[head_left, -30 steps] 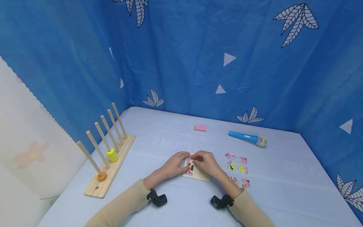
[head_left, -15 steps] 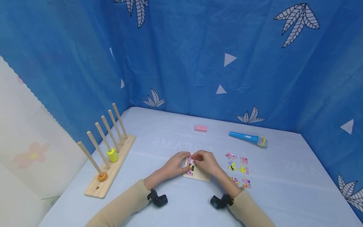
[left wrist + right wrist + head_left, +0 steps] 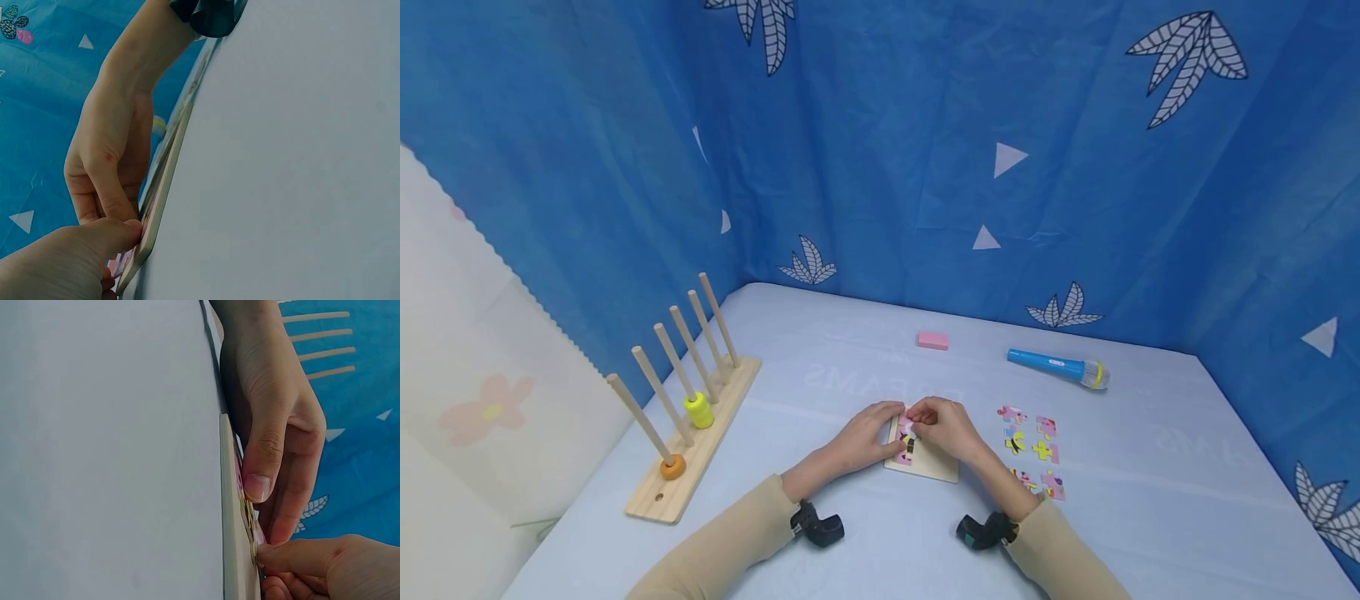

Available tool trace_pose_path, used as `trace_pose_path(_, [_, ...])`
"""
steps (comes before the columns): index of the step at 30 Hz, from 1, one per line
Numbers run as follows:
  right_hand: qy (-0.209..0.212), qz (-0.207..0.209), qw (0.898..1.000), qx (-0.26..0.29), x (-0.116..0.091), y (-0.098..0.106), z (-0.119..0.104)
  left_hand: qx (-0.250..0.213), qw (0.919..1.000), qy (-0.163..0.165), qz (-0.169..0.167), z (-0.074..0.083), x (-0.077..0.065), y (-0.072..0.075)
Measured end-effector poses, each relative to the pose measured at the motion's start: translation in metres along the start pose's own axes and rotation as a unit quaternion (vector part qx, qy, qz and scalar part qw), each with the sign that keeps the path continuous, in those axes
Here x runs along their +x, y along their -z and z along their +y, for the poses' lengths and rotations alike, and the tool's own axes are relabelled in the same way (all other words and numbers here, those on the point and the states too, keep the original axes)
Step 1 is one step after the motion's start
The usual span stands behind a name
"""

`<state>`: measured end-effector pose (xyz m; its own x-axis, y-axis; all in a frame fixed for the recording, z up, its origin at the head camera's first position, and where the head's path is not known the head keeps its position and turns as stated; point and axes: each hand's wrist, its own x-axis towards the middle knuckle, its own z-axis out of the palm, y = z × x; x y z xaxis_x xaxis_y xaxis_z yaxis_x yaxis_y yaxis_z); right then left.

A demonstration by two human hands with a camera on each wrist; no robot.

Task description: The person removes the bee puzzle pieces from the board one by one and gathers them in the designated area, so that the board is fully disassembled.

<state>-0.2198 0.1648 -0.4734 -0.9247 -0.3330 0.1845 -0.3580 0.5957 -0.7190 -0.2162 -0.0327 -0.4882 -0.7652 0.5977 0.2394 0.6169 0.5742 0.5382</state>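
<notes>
Nothing on the table (image 3: 887, 554) has visibly moved since the earlier head frames; only the framing has slipped a trace, and both hands keep their places.

Board (image 3: 938, 468): one, pale wood, flat on the table between the hands; right part bare, left part bearing pink, yellow and black fitted pieces (image 3: 903, 457).

Left hand (image 3: 859, 440): at the board's left side; thumb extended over the edge and touching the fitted pieces, fingers fairly straight and reaching to the far corner.

Right hand (image 3: 951, 429): over the board's far portion; thumb and forefinger brought together, seemingly pinching a piece (image 3: 260, 535), though the fingers hide most of it. Remaining fingers curled.

Loose pieces (image 3: 1043, 451): six, pink and yellow, in two columns of three, right of the board; the near left one partly behind the right forearm.

Block (image 3: 933, 341): one, pink, beyond the board.

Microphone (image 3: 1052, 364): one, blue handle, yellow band, grey head pointing right; lying beyond the loose pieces.

Rack (image 3: 702, 442): one, wooden, six upright pegs, at table left; orange ring (image 3: 672, 467) on the nearest peg, yellow rings (image 3: 698, 412) on the third.

Wrist cameras (image 3: 823, 531): two, black, one at each beige cuff.

Curtain (image 3: 887, 167): blue, leaf and triangle prints, behind the table.
</notes>
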Motion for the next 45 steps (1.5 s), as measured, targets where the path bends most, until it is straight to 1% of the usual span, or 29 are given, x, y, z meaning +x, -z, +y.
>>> trace_pose_path(4, [0.006, 0.006, 1.000, -0.008, -0.0012, -0.0007, -0.0008, 0.001, 1.0000, -0.004, 0.003, -0.0007, 0.0001, -0.0009])
trace_pose_path(11, [0.021, 0.025, 0.998, -0.047, -0.0048, -0.0005, -0.0062, 0.001, 0.9999, -0.011, 0.007, -0.0030, 0.0002, -0.0027])
trace_pose_path(16, [0.024, 0.029, 0.999, -0.036, -0.0058, -0.0008, -0.0079, 0.001, 0.9999, -0.010, 0.008, -0.0030, 0.0006, -0.0023])
trace_pose_path(24, [-0.006, 0.026, 1.000, -0.007, -0.0043, -0.0025, -0.0055, -0.001, 1.0000, -0.005, 0.006, -0.0019, 0.0009, -0.0010])
trace_pose_path(29, [-0.015, 0.025, 1.000, 0.000, -0.0038, -0.0034, -0.0045, 0.000, 0.9999, -0.009, 0.008, -0.0020, 0.0006, -0.0006])
trace_pose_path(42, [0.018, 0.039, 0.999, -0.014, -0.0031, -0.0050, -0.0003, -0.002, 0.9999, 0.005, 0.013, -0.0021, 0.0011, -0.0020])
trace_pose_path(45, [0.020, 0.035, 0.999, -0.018, -0.0029, -0.0027, -0.0016, -0.005, 0.9999, 0.009, 0.011, -0.0018, 0.0012, -0.0016])
